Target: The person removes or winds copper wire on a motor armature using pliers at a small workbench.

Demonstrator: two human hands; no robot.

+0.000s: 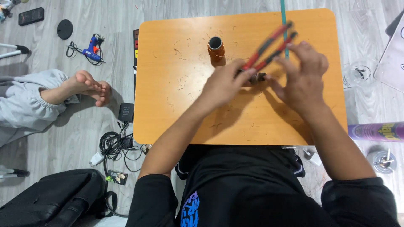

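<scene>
Working pliers (269,46) on a small dark part (256,77) at table (176,105) centre, just right of the copper-wire spool (216,49). Left hand (223,84) gripping the pliers near the head, fingers curled. Right hand (301,77) spread open, fingertips brushing the red handles, 2 arms converging. Likely gripping or cutting step; needing right hand closing on the handles.
</scene>
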